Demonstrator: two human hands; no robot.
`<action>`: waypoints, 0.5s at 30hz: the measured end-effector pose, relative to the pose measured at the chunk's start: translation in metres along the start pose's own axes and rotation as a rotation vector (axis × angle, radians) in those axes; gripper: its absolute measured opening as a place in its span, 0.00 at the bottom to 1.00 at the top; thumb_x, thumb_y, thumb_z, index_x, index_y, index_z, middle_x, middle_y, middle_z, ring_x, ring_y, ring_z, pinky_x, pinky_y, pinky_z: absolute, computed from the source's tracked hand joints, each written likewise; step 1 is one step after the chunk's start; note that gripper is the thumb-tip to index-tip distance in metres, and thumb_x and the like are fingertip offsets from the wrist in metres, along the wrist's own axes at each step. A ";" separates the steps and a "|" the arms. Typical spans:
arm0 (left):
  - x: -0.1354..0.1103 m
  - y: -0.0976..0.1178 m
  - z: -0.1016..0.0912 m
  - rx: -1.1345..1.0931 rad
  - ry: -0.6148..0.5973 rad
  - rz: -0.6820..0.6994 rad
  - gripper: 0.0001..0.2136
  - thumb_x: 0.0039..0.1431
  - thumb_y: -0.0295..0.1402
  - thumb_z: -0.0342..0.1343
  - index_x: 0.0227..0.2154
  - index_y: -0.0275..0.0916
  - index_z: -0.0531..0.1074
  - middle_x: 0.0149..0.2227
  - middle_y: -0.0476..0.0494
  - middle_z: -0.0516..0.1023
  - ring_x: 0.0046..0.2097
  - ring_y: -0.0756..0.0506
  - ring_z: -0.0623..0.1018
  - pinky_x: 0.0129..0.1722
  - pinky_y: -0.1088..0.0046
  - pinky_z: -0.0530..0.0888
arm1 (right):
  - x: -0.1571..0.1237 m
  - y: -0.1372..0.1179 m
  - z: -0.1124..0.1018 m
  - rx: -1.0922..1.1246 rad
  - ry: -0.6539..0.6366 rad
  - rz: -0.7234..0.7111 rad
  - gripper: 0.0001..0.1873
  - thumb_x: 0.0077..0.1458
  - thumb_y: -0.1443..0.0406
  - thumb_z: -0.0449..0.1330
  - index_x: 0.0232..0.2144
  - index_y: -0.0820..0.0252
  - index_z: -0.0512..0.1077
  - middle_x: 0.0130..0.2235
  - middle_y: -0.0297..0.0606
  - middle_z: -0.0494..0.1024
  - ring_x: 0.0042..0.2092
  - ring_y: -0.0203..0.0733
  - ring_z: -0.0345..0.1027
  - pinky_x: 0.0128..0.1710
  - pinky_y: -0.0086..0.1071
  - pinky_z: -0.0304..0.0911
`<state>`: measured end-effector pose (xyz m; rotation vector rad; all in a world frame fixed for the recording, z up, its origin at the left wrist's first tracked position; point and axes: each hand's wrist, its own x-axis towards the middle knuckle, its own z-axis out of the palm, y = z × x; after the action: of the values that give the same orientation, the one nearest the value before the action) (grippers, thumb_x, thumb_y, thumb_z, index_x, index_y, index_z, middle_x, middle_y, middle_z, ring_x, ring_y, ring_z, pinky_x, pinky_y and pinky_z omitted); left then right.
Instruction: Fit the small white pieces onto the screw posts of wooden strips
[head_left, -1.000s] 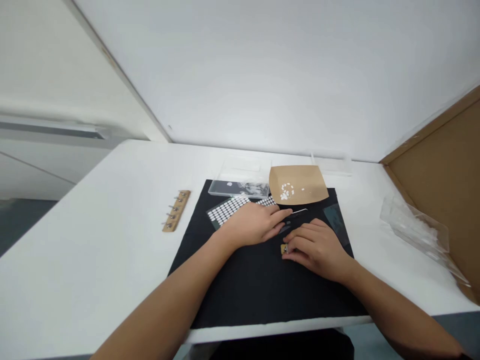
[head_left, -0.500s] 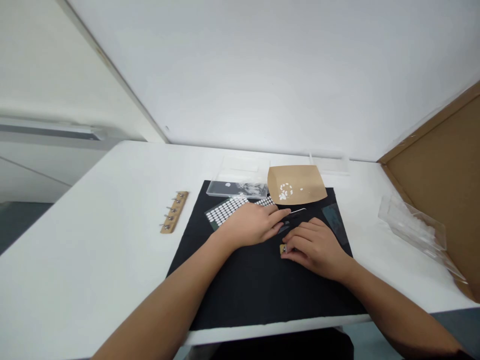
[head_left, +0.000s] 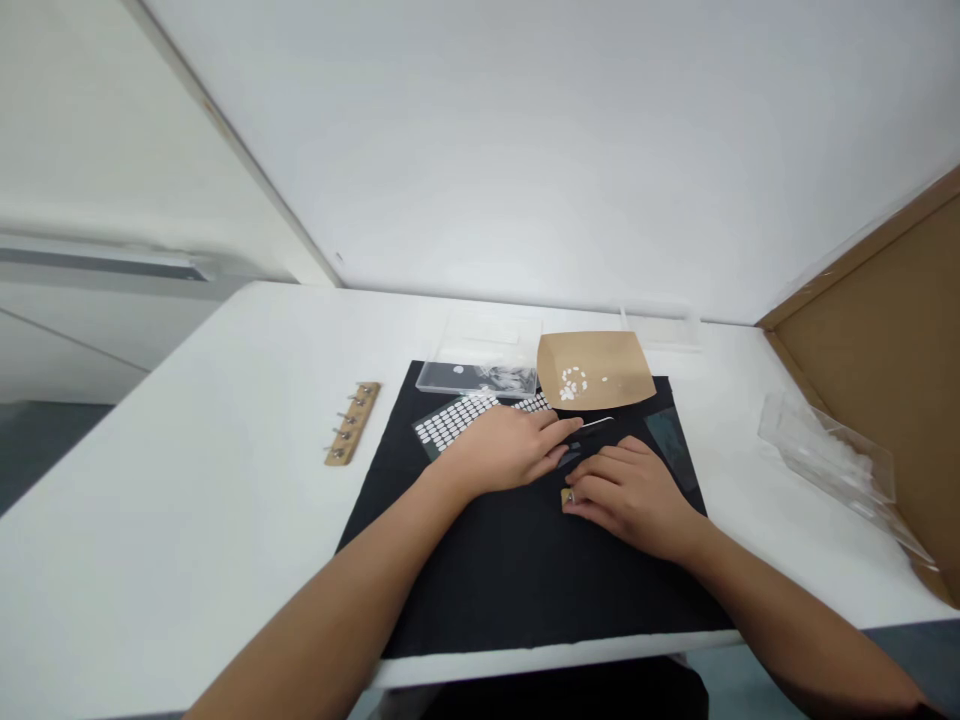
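My left hand (head_left: 514, 445) is over the black mat (head_left: 480, 590), its fingers bent and drawn together; what they hold, if anything, is hidden. A thin white-tipped stick-like tool (head_left: 598, 423) extends from beside its index fingertip. Just below those fingers lies a small, glossy clear piece (head_left: 571, 452). My right hand (head_left: 634, 495) is closed around a small wooden block with a metal fitting (head_left: 567, 501), resting low at the mat; only its left end shows. Partly under my left wrist is a dark sheet of white oval stickers (head_left: 454, 424).
Behind the hands stand a brown paper tray (head_left: 626, 375) with white ovals and a clear plastic box (head_left: 476, 380). A wooden strip with several metal clips (head_left: 352, 423) lies left of the mat. Clear plastic pieces (head_left: 825, 455) lie at right beside a cardboard panel (head_left: 885, 350).
The whole view has shifted slightly. Both hands keep nearly the same pose and place, and the right one still grips the wooden block.
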<state>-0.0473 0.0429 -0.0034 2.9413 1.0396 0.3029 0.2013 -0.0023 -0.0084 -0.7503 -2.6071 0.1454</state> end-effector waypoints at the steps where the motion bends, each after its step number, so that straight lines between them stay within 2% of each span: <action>1: 0.000 0.000 0.000 -0.001 -0.003 -0.001 0.20 0.77 0.39 0.51 0.65 0.40 0.72 0.50 0.39 0.86 0.39 0.40 0.87 0.30 0.68 0.76 | 0.000 0.000 0.000 -0.006 -0.003 -0.003 0.11 0.73 0.58 0.63 0.38 0.57 0.75 0.41 0.33 0.86 0.41 0.39 0.76 0.40 0.40 0.53; 15: -0.001 0.000 0.000 -0.003 -0.021 -0.009 0.20 0.77 0.40 0.49 0.65 0.40 0.71 0.50 0.38 0.85 0.39 0.40 0.86 0.31 0.67 0.76 | 0.001 -0.002 0.000 -0.027 0.024 -0.023 0.11 0.73 0.60 0.63 0.36 0.57 0.75 0.42 0.32 0.87 0.41 0.38 0.77 0.39 0.39 0.53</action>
<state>-0.0481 0.0427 -0.0031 2.9301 1.0482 0.2721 0.1994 -0.0030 -0.0073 -0.7270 -2.5983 0.0935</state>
